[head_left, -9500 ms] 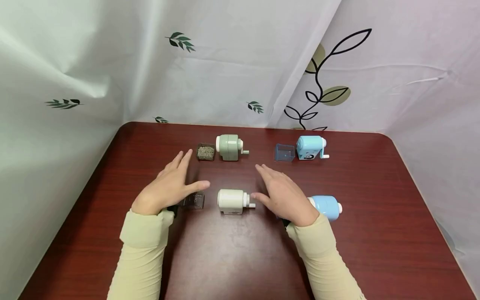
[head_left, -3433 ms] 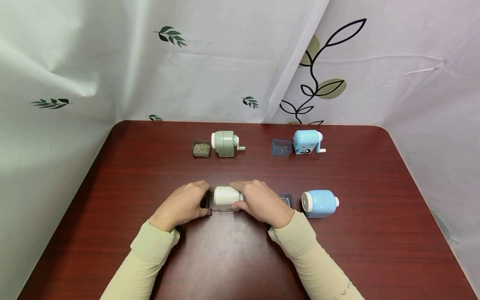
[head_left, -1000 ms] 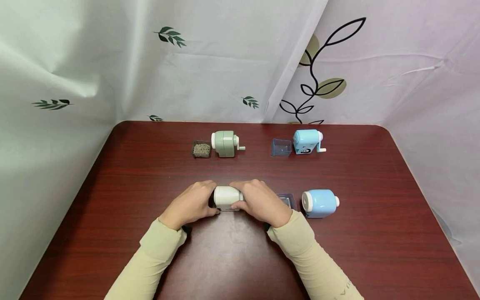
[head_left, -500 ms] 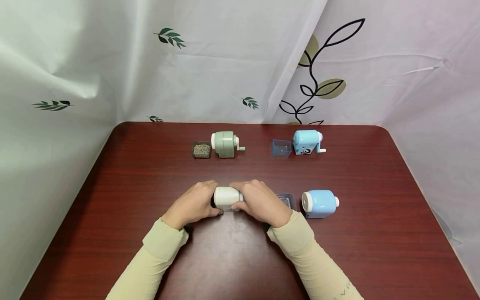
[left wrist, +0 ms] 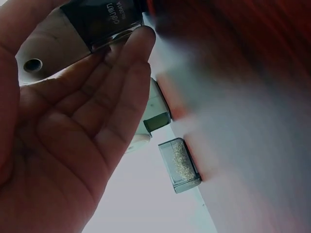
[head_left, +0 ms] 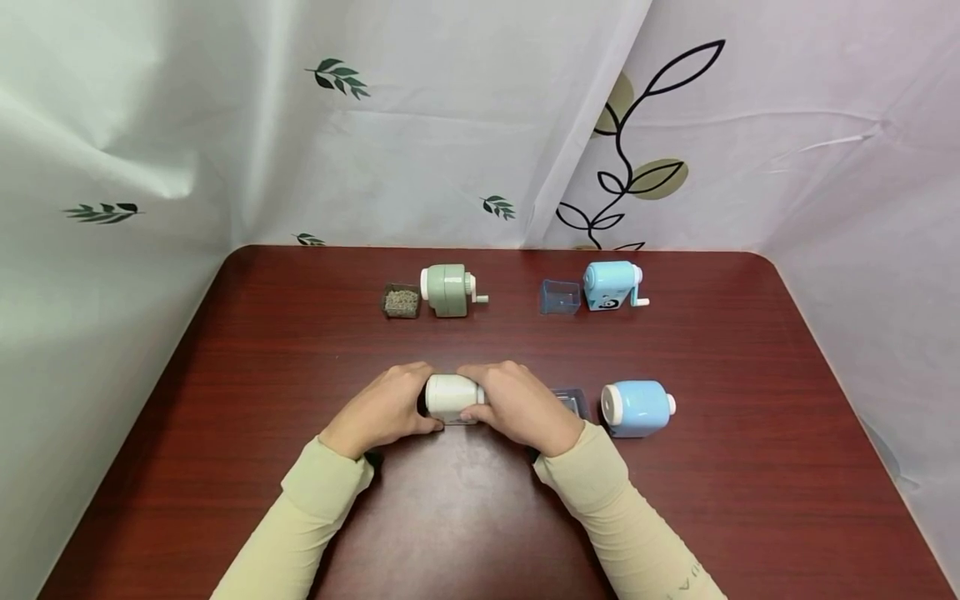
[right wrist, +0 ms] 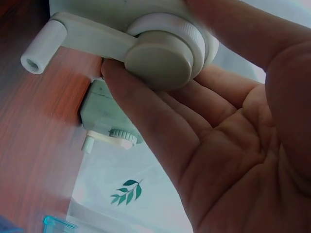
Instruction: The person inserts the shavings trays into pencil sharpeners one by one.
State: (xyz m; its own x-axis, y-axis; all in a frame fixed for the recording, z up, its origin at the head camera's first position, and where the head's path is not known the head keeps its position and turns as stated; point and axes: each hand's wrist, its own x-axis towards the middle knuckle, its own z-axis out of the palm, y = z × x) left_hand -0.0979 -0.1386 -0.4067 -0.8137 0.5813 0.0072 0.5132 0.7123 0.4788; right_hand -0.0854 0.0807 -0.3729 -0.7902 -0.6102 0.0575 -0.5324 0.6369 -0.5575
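A cream crank pencil sharpener (head_left: 453,397) stands on the table between both hands. My left hand (head_left: 386,408) holds its left end, thumb on the near side and fingers on the far side. In the left wrist view, the dark see-through shavings drawer (left wrist: 104,22) sits in the sharpener's body. My right hand (head_left: 521,406) grips the right end, its fingers around the crank side. The sharpener's crank handle (right wrist: 43,46) shows in the right wrist view but is hidden by the hand in the head view.
Behind stand a green sharpener (head_left: 448,291) beside a drawer of shavings (head_left: 401,302), and a light-blue sharpener (head_left: 611,286) beside a clear blue drawer (head_left: 560,297). To the right lies a blue sharpener (head_left: 641,409), with a drawer (head_left: 573,401) partly behind the right wrist.
Both hands, first open and apart, came to the cream sharpener. My left hand moved right, pushing the dark drawer from beside it into its body. Over the last half second little has changed.
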